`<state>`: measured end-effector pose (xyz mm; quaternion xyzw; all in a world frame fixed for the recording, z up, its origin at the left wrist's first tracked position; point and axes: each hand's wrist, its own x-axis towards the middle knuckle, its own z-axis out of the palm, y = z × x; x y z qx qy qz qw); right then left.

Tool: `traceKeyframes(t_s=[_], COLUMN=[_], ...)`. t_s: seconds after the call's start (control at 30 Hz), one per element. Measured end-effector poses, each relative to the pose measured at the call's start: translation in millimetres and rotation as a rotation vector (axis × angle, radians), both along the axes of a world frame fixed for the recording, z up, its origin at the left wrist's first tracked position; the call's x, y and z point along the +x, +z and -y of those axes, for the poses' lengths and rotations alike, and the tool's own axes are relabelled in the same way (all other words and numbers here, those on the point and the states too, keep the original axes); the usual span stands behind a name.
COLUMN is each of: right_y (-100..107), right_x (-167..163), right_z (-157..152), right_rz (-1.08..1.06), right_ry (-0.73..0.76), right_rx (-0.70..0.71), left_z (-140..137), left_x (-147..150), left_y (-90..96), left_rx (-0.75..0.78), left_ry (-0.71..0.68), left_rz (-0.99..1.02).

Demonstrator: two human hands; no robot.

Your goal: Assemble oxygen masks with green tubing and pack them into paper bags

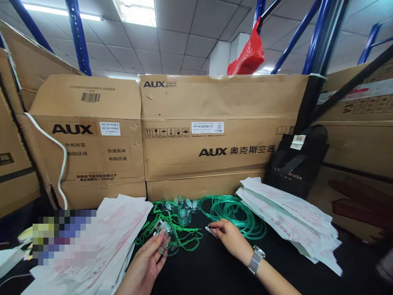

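My left hand (pixel 151 250) grips a clear plastic oxygen mask (pixel 168 242) by its edge, thumb on top and fingers beneath. A small pale strip (pixel 211 232) is pinched in the fingertips of my right hand (pixel 229 237), a short way right of the mask; its exact kind cannot be made out. Behind my left hand lie tangled green elastic straps (pixel 192 235) and several more clear masks (pixel 184 215). Coiled green tubing (pixel 227 211) rests just beyond my right hand.
White printed paper bags are stacked at left (pixel 123 221) and right (pixel 288 217) on the black tabletop (pixel 196 274). Large cardboard boxes (pixel 221 106) wall off the back. A black bag (pixel 296 164) stands back right, and a white cable (pixel 65 164) hangs at left.
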<state>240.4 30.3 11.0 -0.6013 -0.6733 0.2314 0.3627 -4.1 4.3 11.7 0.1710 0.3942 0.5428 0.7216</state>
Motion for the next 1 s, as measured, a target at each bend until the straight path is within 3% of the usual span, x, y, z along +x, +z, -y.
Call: traceKeyframes(t_s=[0.1,0.27,0.47,0.57,0.7,0.8,0.9,1.0], right_y=[-4,-9,-14,-8,10,21,24,21], right_x=[-6,-26,-36,-33,-29,-32,-39,-45], right_z=[2,12,14,11,13,19,27,34], right_rz=[0.065,0.198,0.195,0.013,-0.459,-0.762,-0.874,-0.827], right_ry=[0.022,0.241,0.254,0.242,0.267,0.325,0.405,0.488], right_rx=[0.072,0.142,0.157,0.134,-0.017,-0.143,-0.248,-0.312], left_z=[-3,-2,3,5,7,8,10,12], left_x=[-3,-1,4,5,8,15,22,25], left_y=[2.0,2.8,8.3,11.9,7.2,-3.9,-15.2,-17.5], left_rx=[-0.016,-0.005,0.134,0.145,0.152,0.17,0.215,0.248], left_ry=[0.015,-0.018,-0.059,-0.081,-0.144,-0.33,-0.521,-0.559], left_rz=[-0.004,0.032,-0.046,-0.105,-0.173,-0.182,-0.135,-0.1])
